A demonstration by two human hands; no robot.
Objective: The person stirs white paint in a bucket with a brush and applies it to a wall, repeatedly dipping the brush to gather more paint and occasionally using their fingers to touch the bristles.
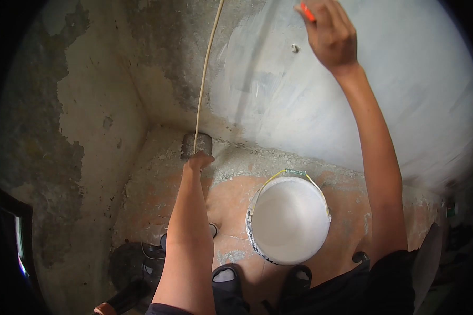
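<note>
"Which way did the long thing lie from the hands?"

"It was a pale rod, thin and slightly bowed. Its long axis ran up and away from the left hand, leaning a little to the right, and its top went out of view. The left hand was the nearer one — it appeared closed around the rod's lower end, above the far left part of the floor, by the corner where the walls met."

"And the right hand?"

"The right hand was well apart from the rod, lifted to its right in front of the whitish wall. It was clenched on a small orange piece; what that belonged to, I could not tell."

"Were there any containers?"

"One bucket, upright on the floor between the two forearms, nearer the dark sandals than the floor's far edge. It was pale inside, but whether that was a filling or the bare inner wall was unclear. Its yellow handle, with a green grip, lay over towards the far edge. Neither hand touched the bucket. Just beyond the left hand, at the floor's far edge — a dark grey block or recess, hard to tell which."
</note>
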